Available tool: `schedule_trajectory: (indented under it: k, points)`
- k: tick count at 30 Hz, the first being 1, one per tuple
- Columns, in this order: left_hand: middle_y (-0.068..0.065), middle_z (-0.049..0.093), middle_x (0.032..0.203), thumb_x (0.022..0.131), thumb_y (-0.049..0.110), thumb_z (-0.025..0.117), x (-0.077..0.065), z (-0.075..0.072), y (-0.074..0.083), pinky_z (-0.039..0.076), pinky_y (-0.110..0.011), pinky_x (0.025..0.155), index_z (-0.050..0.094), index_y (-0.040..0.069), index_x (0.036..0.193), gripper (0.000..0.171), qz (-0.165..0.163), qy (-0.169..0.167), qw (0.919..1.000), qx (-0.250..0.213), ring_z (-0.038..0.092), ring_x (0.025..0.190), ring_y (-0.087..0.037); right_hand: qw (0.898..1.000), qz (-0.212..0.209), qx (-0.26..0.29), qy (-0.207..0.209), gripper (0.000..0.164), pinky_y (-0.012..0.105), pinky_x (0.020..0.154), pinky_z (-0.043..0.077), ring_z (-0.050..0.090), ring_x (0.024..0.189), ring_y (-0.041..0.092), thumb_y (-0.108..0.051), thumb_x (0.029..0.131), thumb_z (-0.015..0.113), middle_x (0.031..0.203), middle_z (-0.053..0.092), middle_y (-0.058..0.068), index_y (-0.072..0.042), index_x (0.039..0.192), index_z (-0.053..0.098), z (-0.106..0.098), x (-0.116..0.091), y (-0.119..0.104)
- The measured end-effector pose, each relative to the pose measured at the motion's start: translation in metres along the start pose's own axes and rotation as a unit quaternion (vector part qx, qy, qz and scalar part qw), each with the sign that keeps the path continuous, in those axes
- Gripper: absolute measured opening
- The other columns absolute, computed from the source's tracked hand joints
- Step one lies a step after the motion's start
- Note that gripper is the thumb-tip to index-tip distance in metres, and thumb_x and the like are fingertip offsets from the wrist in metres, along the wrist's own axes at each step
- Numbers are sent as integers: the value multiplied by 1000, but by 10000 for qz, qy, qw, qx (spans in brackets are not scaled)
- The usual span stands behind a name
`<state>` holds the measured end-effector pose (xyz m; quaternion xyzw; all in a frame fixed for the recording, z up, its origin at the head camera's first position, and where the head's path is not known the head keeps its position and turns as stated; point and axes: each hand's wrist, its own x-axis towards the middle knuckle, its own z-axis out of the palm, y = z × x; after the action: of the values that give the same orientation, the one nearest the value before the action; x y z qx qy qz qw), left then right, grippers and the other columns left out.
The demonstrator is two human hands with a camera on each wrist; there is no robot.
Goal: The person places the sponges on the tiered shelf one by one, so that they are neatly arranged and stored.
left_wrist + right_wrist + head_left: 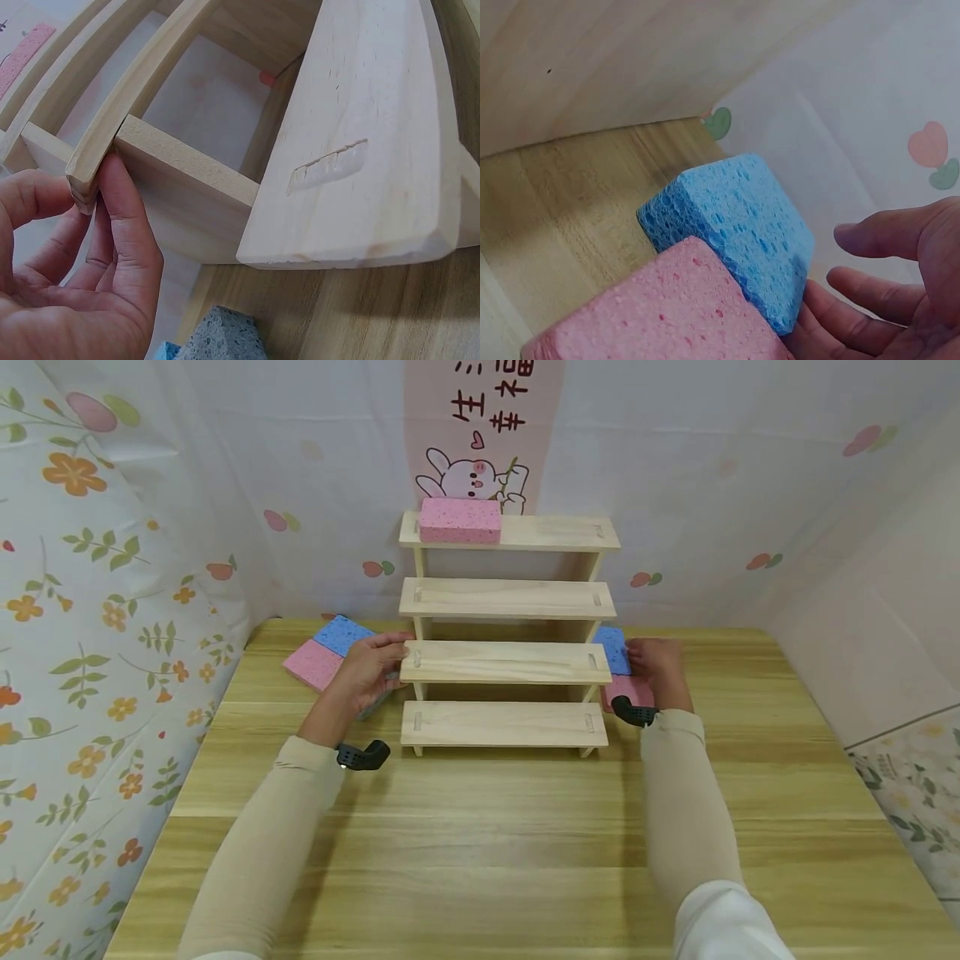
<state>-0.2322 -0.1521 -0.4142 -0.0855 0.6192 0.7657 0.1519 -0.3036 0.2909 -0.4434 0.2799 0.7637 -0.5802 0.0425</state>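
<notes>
A stepped wooden shelf (504, 723) with several tiers stands on the table. My left hand (366, 670) pinches the left end of its second-lowest board (112, 142) between thumb and fingers. To the shelf's right, a blue sponge (742, 232) and a pink sponge (667, 315) lie against each other. My right hand (660, 662) is beside the blue sponge, fingers loosely bent and thumb apart from it; in the right wrist view the lower fingers reach its edge, and whether they touch is unclear. On the top tier sits another pink sponge (460, 520).
Left of the shelf lie a pink sponge (313, 665) and a blue sponge (342, 633). A grey sponge (223, 334) is below my left hand. A patterned cloth (330, 485) hangs behind the wooden table (480, 843), with another flowered cloth at the left.
</notes>
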Motion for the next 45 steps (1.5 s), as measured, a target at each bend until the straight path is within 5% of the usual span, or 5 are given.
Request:
schedule_trajectory:
  k: [8, 17, 25, 34, 45]
  points:
    - [-6, 56, 113, 98, 11, 56, 0, 1, -3, 53, -24, 57, 56, 3, 128, 31, -9, 27, 10000, 77, 62, 81, -15, 9997, 218, -78, -27, 45, 33, 96, 50, 59, 97, 19, -11, 91, 60, 118, 55, 10, 3, 134, 51, 0, 6, 5]
    - [-7, 57, 112, 98, 10, 55, 0, 2, -2, 53, -23, 56, 56, 4, 129, 31, 19, 34, 10000, 42, 62, 82, -14, 9970, -64, -764, 117, 42, 15, 54, 46, 59, 81, 15, -9, 92, 60, 118, 56, 14, 1, 133, 57, 2, 12, 5]
    - [-7, 57, 112, 98, 10, 55, 0, 4, -2, 54, -23, 57, 55, 4, 129, 31, 26, 16, 10000, 73, 63, 81, -14, 9976, -118, -666, 164, 49, 18, 59, 48, 57, 85, 16, -4, 91, 59, 123, 55, 15, 0, 139, 51, 0, 10, 2]
    - [-7, 56, 113, 98, 12, 56, 0, 2, -1, 53, -23, 57, 57, 6, 127, 29, 8, 69, 9999, 89, 62, 82, -15, 9977, -71, -657, 155, 51, 36, 98, 48, 54, 104, 23, -9, 92, 60, 135, 52, 17, -2, 141, 49, -12, 8, -8]
    - [-7, 55, 116, 99, 12, 56, 0, 2, 0, 53, -23, 57, 58, 7, 124, 26, 20, 106, 9999, 119, 61, 84, -15, 9963, 363, 737, 269, 45, 21, 69, 54, 59, 84, 13, -3, 88, 66, 107, 58, 4, -6, 133, 59, -22, -1, -10]
